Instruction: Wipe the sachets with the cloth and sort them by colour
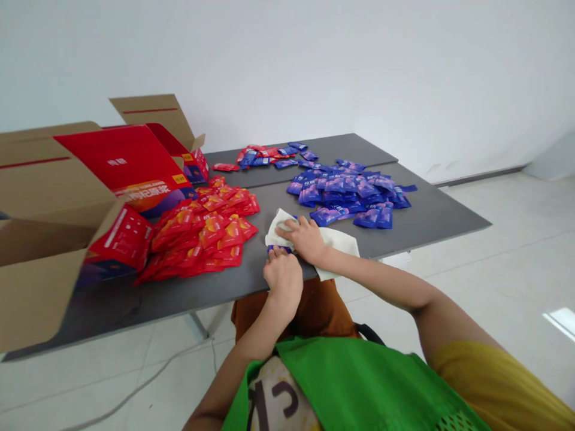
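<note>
A white cloth pouch (341, 242) lies at the near edge of the dark grey table (431, 218). My right hand (305, 238) rests on top of the pouch, fingers pressing down on its left end. My left hand (283, 276) is at the table edge just below it, fingers curled on a blue sachet (275, 249) that peeks out at the pouch's mouth. A heap of red sachets (204, 230) lies to the left, a heap of blue sachets (350, 191) to the right.
Open cardboard boxes (49, 197) with red printed cartons (130, 161) fill the table's left side. A mixed red and blue bunch of sachets (269, 155) sits at the far edge. A green bag (359, 383) rests on my lap. A cable (135, 389) runs over the tiled floor.
</note>
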Motion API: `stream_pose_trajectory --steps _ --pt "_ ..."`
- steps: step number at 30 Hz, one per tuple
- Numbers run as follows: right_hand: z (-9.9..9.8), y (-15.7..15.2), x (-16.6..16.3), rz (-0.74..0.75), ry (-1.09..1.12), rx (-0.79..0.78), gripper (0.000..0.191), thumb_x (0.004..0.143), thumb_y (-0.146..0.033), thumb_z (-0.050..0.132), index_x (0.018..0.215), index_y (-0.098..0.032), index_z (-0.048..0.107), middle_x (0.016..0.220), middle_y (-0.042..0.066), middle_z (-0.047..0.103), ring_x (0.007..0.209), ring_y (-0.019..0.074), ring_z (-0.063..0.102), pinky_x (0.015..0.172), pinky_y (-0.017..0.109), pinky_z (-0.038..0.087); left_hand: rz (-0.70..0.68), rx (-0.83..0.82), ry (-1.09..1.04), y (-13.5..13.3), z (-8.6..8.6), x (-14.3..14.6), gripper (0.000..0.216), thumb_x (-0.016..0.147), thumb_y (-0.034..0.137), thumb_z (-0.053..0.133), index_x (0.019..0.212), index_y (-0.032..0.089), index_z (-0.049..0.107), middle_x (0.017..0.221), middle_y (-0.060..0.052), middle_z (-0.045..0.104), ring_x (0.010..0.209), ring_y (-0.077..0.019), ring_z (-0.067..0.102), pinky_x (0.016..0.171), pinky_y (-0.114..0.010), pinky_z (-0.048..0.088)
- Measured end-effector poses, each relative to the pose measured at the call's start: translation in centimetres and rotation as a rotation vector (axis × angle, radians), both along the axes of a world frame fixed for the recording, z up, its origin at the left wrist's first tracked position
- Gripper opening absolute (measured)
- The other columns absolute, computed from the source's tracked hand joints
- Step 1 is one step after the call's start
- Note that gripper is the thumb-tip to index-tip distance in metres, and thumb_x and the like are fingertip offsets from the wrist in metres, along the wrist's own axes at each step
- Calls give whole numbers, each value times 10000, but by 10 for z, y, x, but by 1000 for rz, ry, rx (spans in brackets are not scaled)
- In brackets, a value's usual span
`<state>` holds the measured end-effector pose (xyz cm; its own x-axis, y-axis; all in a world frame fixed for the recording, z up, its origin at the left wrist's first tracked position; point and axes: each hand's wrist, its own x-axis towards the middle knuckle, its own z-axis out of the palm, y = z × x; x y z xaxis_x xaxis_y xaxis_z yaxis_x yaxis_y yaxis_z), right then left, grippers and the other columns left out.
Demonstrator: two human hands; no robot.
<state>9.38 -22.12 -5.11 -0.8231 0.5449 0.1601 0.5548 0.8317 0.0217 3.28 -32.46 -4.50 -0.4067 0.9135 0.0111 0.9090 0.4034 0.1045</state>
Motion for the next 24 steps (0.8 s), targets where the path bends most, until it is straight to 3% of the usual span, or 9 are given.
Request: stream_pose_trajectory --steps 3,6,10,14,19,24 --pt "-3 -11 11 135 -18 4 394 987 -285 374 1340 -377 521 1430 -2 446 1095 288 383 799 382 346 37 -21 -29 -1 7 -3 423 868 107 323 949 60 736 888 -251 685 832 -293 685 691 -378 508" --pt "-5 -5 27 56 1 12 433 990 -263 355 1378 -406 483 1451 -18 430 1065 276 402 805 383 354 69 54 -25 -2 7 1 382 868 204 365 911 75 721 801 -218 680 779 -293 682 676 -380 503" --pt "1 19 45 -159 35 -10 478 952 -169 382 1355 -380 529 1387 17 498 1069 285 417 829 395 371 80 175 67 2 2 13 413 894 308 393 1028 11 646 852 -230 674 851 -299 677 737 -377 507" --pt "5 25 57 -139 111 -63 510 872 -91 459 1269 -367 621 1342 3 533 1069 268 438 880 375 391 39 131 150 14 1 17 391 894 136 376 1229 -15 511 842 -212 682 811 -278 691 726 -354 509" --pt "7 6 65 -4 208 -74 612 769 -28 512 1277 -352 617 1329 9 536 1053 244 461 917 361 405 71 124 123 26 5 -7 363 921 59 214 991 48 570 763 -187 675 783 -266 699 688 -341 521" --pt "14 -7 51 92 318 -136 579 719 -99 597 1250 -326 640 1240 44 562 1044 237 482 908 353 429 169 172 -51 23 0 -48 253 922 133 341 1113 114 506 828 -140 703 770 -259 702 670 -326 515"
